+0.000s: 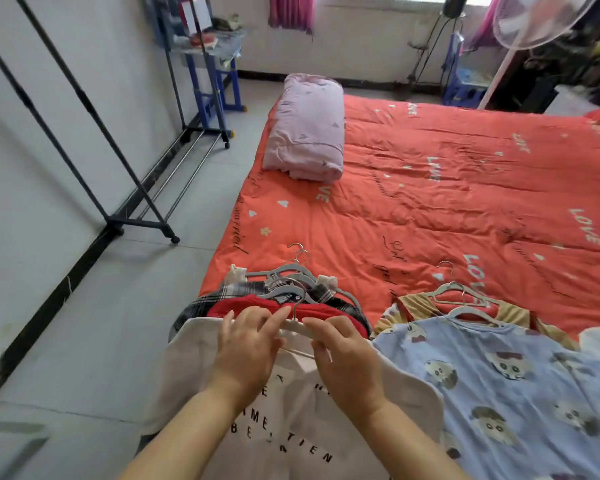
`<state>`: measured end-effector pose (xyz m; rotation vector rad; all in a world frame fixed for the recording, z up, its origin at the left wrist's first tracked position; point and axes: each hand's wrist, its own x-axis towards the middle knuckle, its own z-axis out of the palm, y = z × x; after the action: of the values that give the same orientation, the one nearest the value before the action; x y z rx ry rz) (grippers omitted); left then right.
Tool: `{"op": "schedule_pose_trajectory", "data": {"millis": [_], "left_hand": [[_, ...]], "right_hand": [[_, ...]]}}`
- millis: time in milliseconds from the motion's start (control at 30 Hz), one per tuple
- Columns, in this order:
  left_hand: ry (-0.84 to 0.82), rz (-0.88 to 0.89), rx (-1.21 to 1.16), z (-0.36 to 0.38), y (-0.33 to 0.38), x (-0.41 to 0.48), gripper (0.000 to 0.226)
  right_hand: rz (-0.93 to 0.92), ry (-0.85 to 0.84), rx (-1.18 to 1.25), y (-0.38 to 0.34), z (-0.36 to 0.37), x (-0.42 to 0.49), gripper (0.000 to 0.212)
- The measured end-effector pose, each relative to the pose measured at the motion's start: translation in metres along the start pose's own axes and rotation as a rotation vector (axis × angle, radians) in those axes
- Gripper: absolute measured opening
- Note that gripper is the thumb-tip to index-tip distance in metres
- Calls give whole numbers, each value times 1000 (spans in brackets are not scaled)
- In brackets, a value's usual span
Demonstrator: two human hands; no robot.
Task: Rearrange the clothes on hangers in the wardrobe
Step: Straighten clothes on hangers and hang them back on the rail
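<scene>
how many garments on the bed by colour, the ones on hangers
white tee: 1
red top: 1
plaid shirt: 1
blue cartoon tee: 1
tan top: 1
total: 5 that can be told apart; the left pile may hide more under its stacked hangers

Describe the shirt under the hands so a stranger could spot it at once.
Start at the orange bed and look to its near left corner, where a pile of hung clothes lies. The white shirt tops that pile, over a red top and a plaid shirt. Only it carries black lettering; the blue shirt beside it has cartoon faces.
</scene>
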<state>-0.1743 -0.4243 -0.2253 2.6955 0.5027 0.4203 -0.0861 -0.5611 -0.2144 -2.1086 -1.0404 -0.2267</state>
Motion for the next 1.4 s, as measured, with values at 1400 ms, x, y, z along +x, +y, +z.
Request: {"op": "schedule_pose_trajectory", "data": {"millis": [1400], "left_hand": [[81, 654, -457, 71, 711, -227, 47]], "right_hand": [[341, 547, -627, 157, -654, -456, 31]]}}
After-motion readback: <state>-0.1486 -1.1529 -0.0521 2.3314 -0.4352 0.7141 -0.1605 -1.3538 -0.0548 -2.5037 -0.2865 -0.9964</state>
